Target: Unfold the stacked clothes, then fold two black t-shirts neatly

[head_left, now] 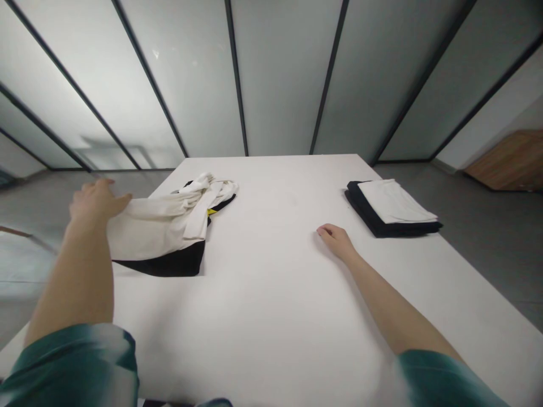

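Observation:
My left hand (97,202) is raised at the table's left edge with its fingers closed on the edge of a white garment (156,226), lifting it. That garment lies crumpled over a black garment (172,264) in a loose pile. My right hand (336,239) rests on the white table (271,294) near its middle, fingers curled under, with nothing visible in it. It sits a short way left of a folded stack: a white folded cloth (394,202) lying upon a black folded cloth (382,226).
Frosted glass wall panels with dark frames stand behind the table. Grey floor runs along both sides. A wooden piece of furniture (509,161) is at the far right.

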Action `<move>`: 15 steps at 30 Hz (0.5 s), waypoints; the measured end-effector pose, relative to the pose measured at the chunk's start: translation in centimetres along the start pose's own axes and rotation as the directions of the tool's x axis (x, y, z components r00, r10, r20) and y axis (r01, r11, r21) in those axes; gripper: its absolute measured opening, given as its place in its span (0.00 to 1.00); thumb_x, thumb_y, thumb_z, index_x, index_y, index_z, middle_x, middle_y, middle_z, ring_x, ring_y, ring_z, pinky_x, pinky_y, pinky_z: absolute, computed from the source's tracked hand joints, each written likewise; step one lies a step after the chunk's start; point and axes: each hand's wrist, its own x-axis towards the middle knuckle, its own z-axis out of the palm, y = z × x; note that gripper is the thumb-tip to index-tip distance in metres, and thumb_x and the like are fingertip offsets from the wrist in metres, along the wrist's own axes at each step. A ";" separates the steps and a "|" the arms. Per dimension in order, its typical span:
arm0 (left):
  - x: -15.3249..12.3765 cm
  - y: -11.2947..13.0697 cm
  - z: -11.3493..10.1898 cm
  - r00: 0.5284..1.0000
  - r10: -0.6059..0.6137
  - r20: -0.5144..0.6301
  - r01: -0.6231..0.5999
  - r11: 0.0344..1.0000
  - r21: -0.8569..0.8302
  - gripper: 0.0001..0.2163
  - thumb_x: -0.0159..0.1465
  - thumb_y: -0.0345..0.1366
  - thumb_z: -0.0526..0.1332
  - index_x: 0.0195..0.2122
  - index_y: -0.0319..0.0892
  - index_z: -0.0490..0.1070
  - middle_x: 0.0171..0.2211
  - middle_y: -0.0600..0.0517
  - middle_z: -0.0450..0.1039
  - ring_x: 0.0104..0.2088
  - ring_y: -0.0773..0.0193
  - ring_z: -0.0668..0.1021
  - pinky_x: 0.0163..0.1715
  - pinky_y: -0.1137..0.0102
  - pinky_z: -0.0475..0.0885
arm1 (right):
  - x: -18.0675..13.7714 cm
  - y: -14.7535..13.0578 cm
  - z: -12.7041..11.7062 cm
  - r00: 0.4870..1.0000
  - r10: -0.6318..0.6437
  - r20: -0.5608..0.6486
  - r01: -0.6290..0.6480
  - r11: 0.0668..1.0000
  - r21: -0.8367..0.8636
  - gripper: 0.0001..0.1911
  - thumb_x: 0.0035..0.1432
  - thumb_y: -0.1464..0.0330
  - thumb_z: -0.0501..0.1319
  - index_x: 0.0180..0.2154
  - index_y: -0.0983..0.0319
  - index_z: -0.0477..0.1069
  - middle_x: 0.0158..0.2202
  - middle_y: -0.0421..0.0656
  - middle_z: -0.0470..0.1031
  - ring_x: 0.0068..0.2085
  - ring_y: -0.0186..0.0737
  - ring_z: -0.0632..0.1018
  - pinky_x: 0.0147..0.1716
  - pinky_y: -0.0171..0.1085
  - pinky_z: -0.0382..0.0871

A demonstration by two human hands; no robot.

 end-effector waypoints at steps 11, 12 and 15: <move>-14.3 14.2 13.8 0.652 0.716 0.251 -0.701 0.695 -0.161 0.26 0.64 0.45 0.56 0.62 0.41 0.63 0.60 0.42 0.68 0.60 0.52 0.70 0.60 0.59 0.62 | 0.4 -0.7 -1.4 0.951 0.061 -0.303 -0.040 0.996 0.075 0.17 0.55 0.58 0.53 0.35 0.61 0.75 0.36 0.49 0.79 0.36 0.46 0.76 0.35 0.41 0.69; -15.7 15.5 14.7 0.607 0.748 0.267 -0.725 0.659 -0.200 0.26 0.64 0.45 0.56 0.62 0.42 0.63 0.61 0.42 0.67 0.60 0.52 0.70 0.61 0.59 0.62 | 0.7 -0.6 -2.3 0.924 0.066 -0.376 -0.053 0.998 0.045 0.17 0.56 0.59 0.53 0.36 0.62 0.75 0.37 0.50 0.79 0.37 0.47 0.76 0.35 0.41 0.69; -18.9 18.2 16.4 0.543 0.785 0.298 -0.749 0.613 -0.251 0.26 0.64 0.46 0.56 0.62 0.43 0.63 0.64 0.41 0.63 0.63 0.49 0.66 0.61 0.53 0.59 | 1.8 0.4 -5.7 0.855 0.027 -0.518 -0.119 0.982 -0.146 0.18 0.58 0.63 0.51 0.40 0.64 0.75 0.40 0.53 0.78 0.41 0.50 0.76 0.43 0.45 0.69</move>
